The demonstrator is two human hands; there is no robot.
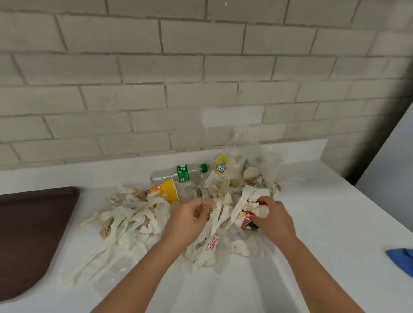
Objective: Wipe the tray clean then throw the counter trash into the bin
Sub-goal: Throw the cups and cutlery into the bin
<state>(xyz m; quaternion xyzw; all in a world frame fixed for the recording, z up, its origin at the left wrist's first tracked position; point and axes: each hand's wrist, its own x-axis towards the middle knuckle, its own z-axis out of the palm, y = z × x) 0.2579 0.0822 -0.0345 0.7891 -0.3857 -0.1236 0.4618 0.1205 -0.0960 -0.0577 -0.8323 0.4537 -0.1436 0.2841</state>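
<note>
a: tray (14, 236) at nine o'clock, dark, flat on the counter (317, 223); trash pile (209, 205) at centre, just right of it.
b: handling?
a: judged light and limp; paper strips (124, 224) soft, apt to trail and shed; bottle (182, 173) at the pile's twelve o'clock smooth, may roll; scoop from beneath, strips bunched inward.
b: grips?
a: left hand (187, 218) curled at a strip, hold not determinable; right hand (273, 216) clenched round a paper wad (256, 195) atop the red cup (247, 220); blue cloth (407, 263) at three o'clock; bin not in view.

Pale brick wall (158, 56) behind white counter (317, 223) — possibly a door (407, 144) right.
</note>
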